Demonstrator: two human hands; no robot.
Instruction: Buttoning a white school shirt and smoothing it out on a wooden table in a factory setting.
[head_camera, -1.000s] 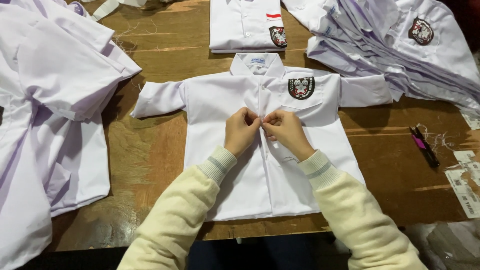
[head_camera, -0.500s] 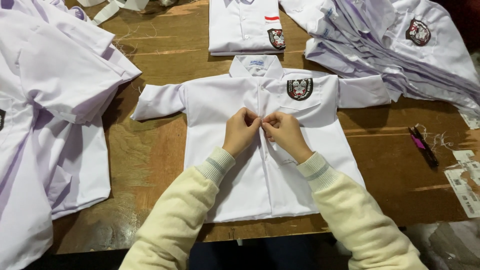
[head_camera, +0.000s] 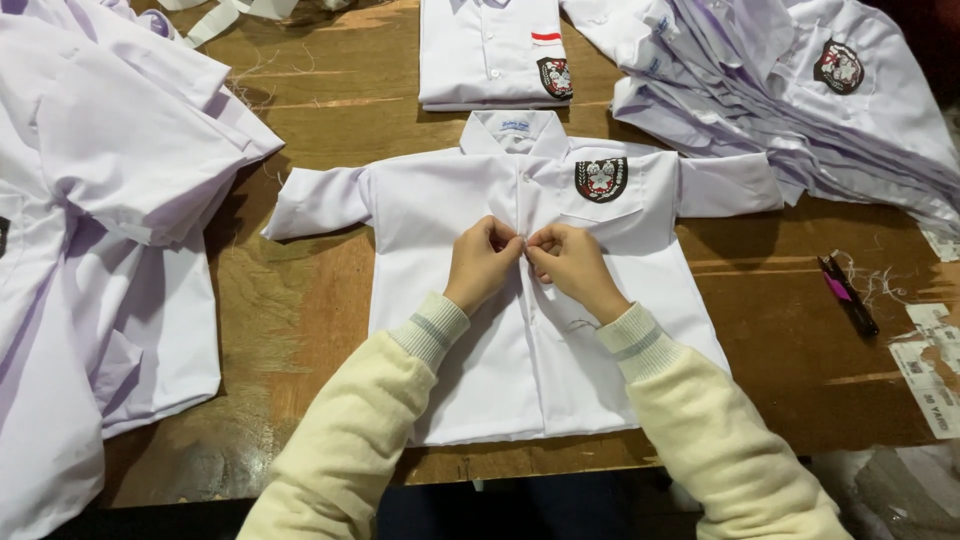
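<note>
Worn brown wood makes up the bench, scattered with loose threads and crowded with white garments. At its middle a small white shirt lies flat on its back, collar away from the person, short sleeves spread to either side, a dark crest badge on its chest pocket. The left hand and right hand meet at the shirt's front placket, just below the collar, fingertips touching. Both sets of fingers are clenched in a pinch on the fabric edge there, seemingly at a button, though the button itself is hidden under them.

As I judge it, the shirt is light, soft and limp; it would sag and crease if lifted by one corner, so the shoulders or the placket edges are the sound places to hold it.

A folded shirt sits beyond the collar, a fanned stack of shirts lies at upper right, more white garments are heaped at left, and a dark pink-marked tool rests by paper tags at right.
</note>
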